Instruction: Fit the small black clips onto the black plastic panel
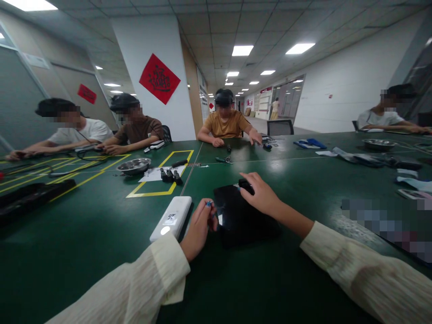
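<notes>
A glossy black flat device (241, 218) lies on the green table (101, 252) right in front of me. My left hand (199, 227) rests at the device's left edge with its fingers pinched on a small blue-tipped tool (209, 204). My right hand (261, 193) sits at the device's far edge, its fingers closed round a small black object (245, 184). A white rectangular power bank with a lit display (172, 217) lies just left of my left hand.
Several other people sit round the table. A metal bowl (134, 166), white paper and small black parts (170, 174) sit in a yellow-taped square. A black tray (30, 198) lies at left. Another bowl (378, 144) and cloths lie at right.
</notes>
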`<state>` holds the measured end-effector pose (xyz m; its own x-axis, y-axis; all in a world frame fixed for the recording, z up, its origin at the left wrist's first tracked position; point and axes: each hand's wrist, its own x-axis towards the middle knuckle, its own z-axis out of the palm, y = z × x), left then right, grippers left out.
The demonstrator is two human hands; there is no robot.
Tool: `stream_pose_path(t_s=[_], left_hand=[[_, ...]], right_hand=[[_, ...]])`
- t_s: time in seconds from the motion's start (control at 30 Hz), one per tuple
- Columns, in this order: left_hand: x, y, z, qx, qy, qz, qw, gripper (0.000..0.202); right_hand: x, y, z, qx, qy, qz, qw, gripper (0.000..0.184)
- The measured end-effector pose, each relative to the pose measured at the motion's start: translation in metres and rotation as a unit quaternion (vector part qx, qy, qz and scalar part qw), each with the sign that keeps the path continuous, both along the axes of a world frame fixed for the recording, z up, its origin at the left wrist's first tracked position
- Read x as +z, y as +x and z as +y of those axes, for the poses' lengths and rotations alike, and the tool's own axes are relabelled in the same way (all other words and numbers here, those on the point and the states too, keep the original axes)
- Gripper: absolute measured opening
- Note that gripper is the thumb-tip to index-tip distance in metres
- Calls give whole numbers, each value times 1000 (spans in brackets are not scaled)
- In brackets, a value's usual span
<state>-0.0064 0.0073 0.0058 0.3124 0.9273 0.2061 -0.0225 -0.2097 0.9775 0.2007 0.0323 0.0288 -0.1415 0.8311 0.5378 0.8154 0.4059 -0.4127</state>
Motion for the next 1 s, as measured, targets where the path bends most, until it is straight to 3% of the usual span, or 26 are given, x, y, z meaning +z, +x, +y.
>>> stream_pose_path(t_s=[0.13,0.23,0.3,0.43,0.6,0.87,1.0], left_hand=[[-1,0,4,45,-7,-12,999,25],[-1,-2,5,78,9,2,997,26],[0,-2,3,84,23,21,996,26],[1,-3,-2,53,46,74,995,26],[1,-3,-5,17,70,139,988,26],[-3,-2,-2,-23,94,194,976,26],[-1,-2,-5,-58,101,217,969,26]], right_hand=[[-3,2,5,50,-44,52,996,41],[2,11,5,22,-56,101,993,39],[5,22,4,6,-100,170,980,42],[3,42,1,6,-199,343,918,51],[-8,41,-12,-13,-240,517,822,56],[-28,10,-36,32,-242,657,714,49],[-32,-3,-49,50,-244,695,674,45]])
